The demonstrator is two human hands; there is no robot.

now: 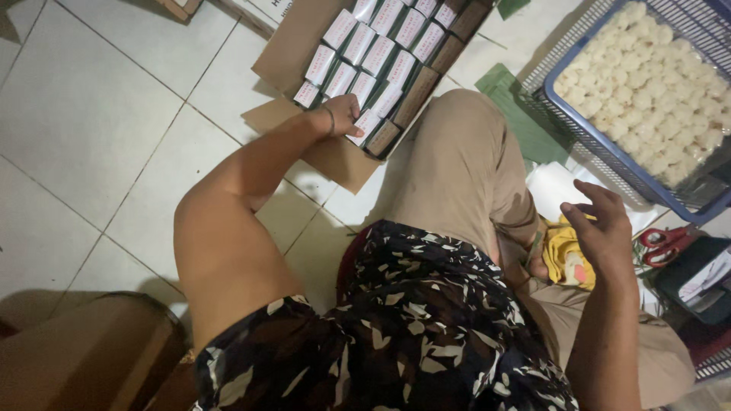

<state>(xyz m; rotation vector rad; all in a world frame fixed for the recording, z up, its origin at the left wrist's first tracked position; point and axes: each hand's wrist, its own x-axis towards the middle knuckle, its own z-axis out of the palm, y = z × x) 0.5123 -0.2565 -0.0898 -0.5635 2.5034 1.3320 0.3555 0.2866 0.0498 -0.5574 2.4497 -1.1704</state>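
Observation:
I sit on a tiled floor with my legs folded. My left hand (344, 114) reaches out to an open cardboard box (293, 47) filled with rows of small white packets (377, 53). Its fingers rest on one small white packet (366, 123) at the box's near corner, closed around it. My right hand (605, 228) hovers above my lap with fingers spread and holds nothing. Just beneath it lies a yellow cloth (567, 257).
A blue mesh basket (609, 156) full of small white round pieces (655, 84) stands at the right. Red-handled scissors (666, 243) lie beside it, near a dark object. A green sheet (518, 110) lies under the basket. A brown box (84, 358) sits at the lower left.

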